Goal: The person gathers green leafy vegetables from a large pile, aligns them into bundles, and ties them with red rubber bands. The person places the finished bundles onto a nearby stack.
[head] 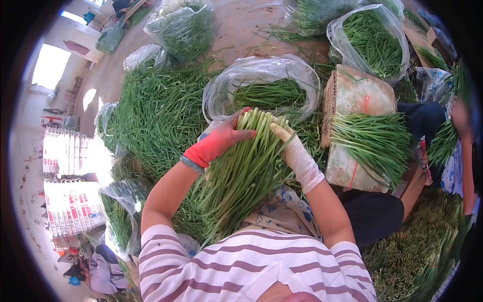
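A thick bundle of green garlic chives [241,177] slants across my lap, its pale cut ends up and its leaf tips towards my shirt. My left hand [224,137], in a red glove with a dark-stained thumb, grips the bundle's left side near the pale ends. Against the right side of those ends is my right hand [294,149], in a white glove with yellowed fingertips. Just beyond both hands an open clear plastic bag [260,70] holds more chives. To my right, a sheaf of chives [371,141] lies over a red tie on a worn board [362,85].
A large heap of loose chives [158,109] spreads at my left. Filled plastic bags [185,32] stand on the floor beyond. At the right edge another person's hand [460,117] holds chives. Stacked printed packs [71,204] stand by the left wall.
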Tool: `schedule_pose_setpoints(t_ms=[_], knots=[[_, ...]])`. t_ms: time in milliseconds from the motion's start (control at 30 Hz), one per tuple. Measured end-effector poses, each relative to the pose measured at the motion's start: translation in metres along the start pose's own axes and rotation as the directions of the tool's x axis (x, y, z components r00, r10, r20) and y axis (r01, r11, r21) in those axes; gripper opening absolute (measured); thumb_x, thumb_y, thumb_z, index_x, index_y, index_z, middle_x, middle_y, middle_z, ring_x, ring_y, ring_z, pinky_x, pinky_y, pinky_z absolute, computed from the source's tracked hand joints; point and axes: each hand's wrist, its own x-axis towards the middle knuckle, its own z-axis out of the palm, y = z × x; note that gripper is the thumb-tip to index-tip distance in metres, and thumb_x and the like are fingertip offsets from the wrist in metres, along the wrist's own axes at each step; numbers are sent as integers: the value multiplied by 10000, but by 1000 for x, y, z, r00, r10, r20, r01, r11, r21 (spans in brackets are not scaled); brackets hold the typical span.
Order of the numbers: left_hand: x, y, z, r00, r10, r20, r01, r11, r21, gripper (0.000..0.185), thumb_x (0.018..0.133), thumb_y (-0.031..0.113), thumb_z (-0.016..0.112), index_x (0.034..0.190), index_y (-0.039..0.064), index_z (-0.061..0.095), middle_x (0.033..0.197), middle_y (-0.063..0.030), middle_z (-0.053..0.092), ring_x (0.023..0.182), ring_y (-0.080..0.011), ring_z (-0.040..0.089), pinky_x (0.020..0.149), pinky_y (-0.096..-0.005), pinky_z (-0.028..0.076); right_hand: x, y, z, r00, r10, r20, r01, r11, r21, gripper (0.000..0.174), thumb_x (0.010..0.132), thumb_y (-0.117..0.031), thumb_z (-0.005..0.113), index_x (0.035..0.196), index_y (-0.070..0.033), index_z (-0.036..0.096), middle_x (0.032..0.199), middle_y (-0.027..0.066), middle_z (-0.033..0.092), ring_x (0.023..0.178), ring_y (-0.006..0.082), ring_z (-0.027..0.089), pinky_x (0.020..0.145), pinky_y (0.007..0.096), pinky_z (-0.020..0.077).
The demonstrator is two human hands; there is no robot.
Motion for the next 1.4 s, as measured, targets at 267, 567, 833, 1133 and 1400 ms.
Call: schedule_pose_setpoints(t_ms=[267, 567, 833, 1133, 1400], knots=[[-2, 3, 6, 995, 80, -62, -57, 949, 309, 896, 944, 260, 701, 1615, 62, 142, 1520, -135, 450, 1381, -209, 429, 1166, -324, 298, 20, 18, 1, 990, -118, -81, 105, 984, -144, 463, 886, -219, 792, 1286, -57, 623, 1158, 17, 691, 1042, 153, 643, 954, 332, 501], [17, -6, -9, 988, 3, -154, 33, 972, 234, 896, 864, 89, 766, 1593, 71, 244, 1336, -98, 598, 1143, -166, 590, 1030, -318, 463, 18, 21, -12, 991, -39, -131, 37, 999, -13, 391, 888, -117, 779, 1244, -36, 642, 1127, 38, 710, 987, 148, 661, 904, 316, 529], [15, 1, 34, 967, 197, -164, -54, 781, 622, 966, 824, 35, 777, 1607, 86, 213, 1357, -101, 592, 1183, -173, 578, 1041, -328, 453, 26, 33, -7, 962, -165, -218, 135, 980, -149, 329, 877, -72, 762, 1191, -54, 665, 1059, 27, 718, 915, 129, 664, 858, 292, 533], [23, -12, 7, 975, 67, -211, -47, 994, 100, 946, 801, 117, 823, 1577, 59, 284, 1304, -87, 607, 1156, -168, 581, 1035, -347, 459, 14, 29, -17, 973, -135, -185, 126, 990, -62, 365, 862, -46, 742, 1217, -18, 662, 1019, 44, 715, 873, 130, 661, 815, 285, 543], [25, -20, 9, 986, -72, -153, 81, 995, 53, 517, 800, 99, 829, 1258, 17, 605, 1075, -53, 698, 942, -143, 650, 871, -312, 529, 17, 30, -15, 987, -126, -95, 127, 992, -4, 523, 845, -24, 741, 1338, 4, 570, 1019, 116, 731, 853, 186, 696, 829, 316, 562]])
